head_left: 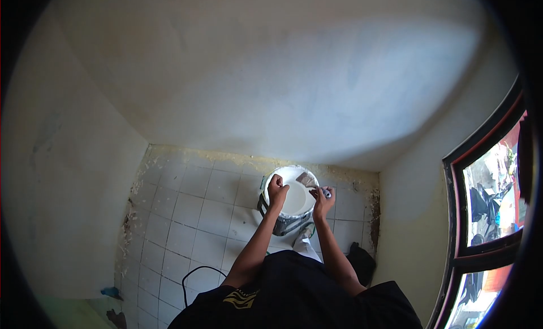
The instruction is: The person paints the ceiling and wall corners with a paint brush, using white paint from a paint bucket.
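Observation:
A round bucket (279, 224) with white liquid (296, 200) inside stands on the tiled floor against the wall. My right hand (323, 200) is wrapped round the handle of a paintbrush (306, 180) at the bucket's right side. The brush's wide head lies over the inner rim at the top right. My left hand (277, 190) is over the left part of the bucket with its fingers curled in; whether anything is between them is too small to make out.
Walls (254, 91) rise ahead and on both sides, with a dark-framed window (457, 210) at the right. A black cable (184, 284) curves over the tiles (189, 209). A dark item (360, 261) lies right of my legs, a blue one (112, 293) at lower left.

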{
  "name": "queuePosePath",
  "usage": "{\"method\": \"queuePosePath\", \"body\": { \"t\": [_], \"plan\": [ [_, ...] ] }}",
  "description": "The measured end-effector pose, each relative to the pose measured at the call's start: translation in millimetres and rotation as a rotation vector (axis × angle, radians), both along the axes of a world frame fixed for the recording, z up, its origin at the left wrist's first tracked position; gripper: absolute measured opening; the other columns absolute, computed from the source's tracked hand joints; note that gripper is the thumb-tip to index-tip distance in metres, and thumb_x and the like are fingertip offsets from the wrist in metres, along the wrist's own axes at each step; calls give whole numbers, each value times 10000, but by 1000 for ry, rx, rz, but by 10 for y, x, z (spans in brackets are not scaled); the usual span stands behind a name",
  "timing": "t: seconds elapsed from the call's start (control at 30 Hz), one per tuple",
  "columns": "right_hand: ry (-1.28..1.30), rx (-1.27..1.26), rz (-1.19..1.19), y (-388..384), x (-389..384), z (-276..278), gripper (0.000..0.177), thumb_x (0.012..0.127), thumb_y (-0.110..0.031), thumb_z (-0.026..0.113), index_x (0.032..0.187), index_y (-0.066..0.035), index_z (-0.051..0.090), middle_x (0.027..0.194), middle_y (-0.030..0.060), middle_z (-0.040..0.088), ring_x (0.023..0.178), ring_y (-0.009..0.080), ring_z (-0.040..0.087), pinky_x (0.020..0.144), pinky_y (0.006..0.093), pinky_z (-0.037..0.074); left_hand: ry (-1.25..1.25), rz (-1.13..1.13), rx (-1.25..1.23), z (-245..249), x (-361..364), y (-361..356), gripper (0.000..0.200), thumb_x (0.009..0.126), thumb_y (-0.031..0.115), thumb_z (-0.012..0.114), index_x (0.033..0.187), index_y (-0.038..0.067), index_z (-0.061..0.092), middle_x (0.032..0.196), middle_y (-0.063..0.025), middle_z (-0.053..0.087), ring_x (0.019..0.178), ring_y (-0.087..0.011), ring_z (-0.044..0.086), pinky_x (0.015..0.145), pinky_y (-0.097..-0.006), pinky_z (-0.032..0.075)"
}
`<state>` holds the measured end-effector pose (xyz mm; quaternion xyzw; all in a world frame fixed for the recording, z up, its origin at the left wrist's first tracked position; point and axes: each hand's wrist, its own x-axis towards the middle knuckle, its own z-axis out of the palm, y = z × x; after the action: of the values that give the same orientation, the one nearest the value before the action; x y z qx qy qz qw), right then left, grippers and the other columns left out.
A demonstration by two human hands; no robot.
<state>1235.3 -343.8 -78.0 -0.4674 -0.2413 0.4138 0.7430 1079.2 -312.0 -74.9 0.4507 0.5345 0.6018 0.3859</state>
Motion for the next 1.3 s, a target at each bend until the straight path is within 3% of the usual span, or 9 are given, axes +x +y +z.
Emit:
{"method": "queuePosePath", "body": {
  "t": [0.1,0.37,0.6,0.8,1.07,1.2,1.3],
  "plan": [
    [-123,-49,-23,184,139,26,105,820,8,614,834,-4,510,761,65,570,642,137,604,616,303,573,-2,20,-25,-7,146,257,277,622,-25,593,723,64,350,670,-3,312,620,-123,307,565,-268,299],
    [-143,-144,42,879,469,21,93,814,-51,645,837,-19,560,700,41,582,577,127,577,532,267,514,31,27,-88,-189,376,663,299,610,-37,618,713,72,360,665,2,334,620,-122,333,575,-268,320],
    [-96,-196,186,1257,650,-255,93,797,-60,660,831,-8,590,698,53,604,567,132,583,518,270,513,-13,59,-171,-371,464,868,284,597,-58,634,703,82,411,676,9,404,648,-109,403,601,-264,355],
    [-134,-308,289,1458,737,-508,116,794,-80,670,780,9,596,681,65,611,573,140,600,516,277,521,-23,143,-169,-583,517,889,246,619,-19,634,720,77,431,656,33,369,606,-82,355,557,-245,323],
    [-160,-434,474,1572,686,-938,168,823,-107,647,885,48,637,775,127,662,621,192,647,544,301,547,86,224,-177,-795,264,667,255,612,-38,644,814,64,527,636,24,375,586,-89,356,539,-259,315],
    [-116,-376,565,1621,550,-1080,165,835,-114,656,878,43,631,769,132,665,636,213,662,553,309,560,69,225,-299,-909,14,654,259,609,-32,637,826,70,541,634,17,394,578,-96,371,543,-265,326],
    [-230,-324,623,1650,425,-976,187,840,-128,654,879,54,637,755,130,663,634,203,661,565,310,564,83,226,-304,-848,-181,728,279,608,-45,632,845,70,539,664,23,402,611,-93,386,559,-260,342]
  ]
}}
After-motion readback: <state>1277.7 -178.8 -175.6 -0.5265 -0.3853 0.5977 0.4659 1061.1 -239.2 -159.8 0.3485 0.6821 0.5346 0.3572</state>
